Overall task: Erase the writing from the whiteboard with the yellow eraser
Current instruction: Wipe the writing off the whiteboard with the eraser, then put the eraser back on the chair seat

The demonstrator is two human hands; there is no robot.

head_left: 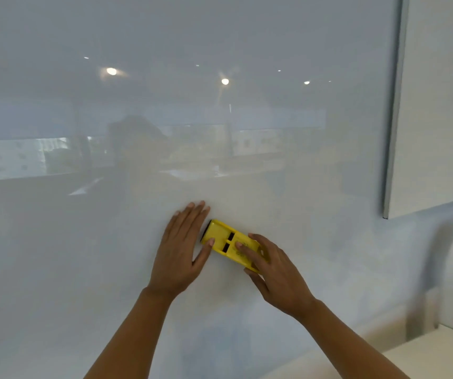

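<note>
The yellow eraser (224,237) lies flat against the glossy whiteboard (165,105), tilted with its dark felt edge at the upper left. My right hand (272,272) covers its lower right end, fingers curled over the top and thumb under its lower edge. My left hand (180,250) rests flat on the board just left of the eraser, fingers together and pointing up, the thumb tip touching the eraser's left end. No writing shows on the board surface around the hands.
The whiteboard's right edge (392,132) runs down to a corner at the right, with a pale wall (438,91) behind it. A light tabletop (425,348) sits at the lower right. Ceiling lights and a room reflect in the board.
</note>
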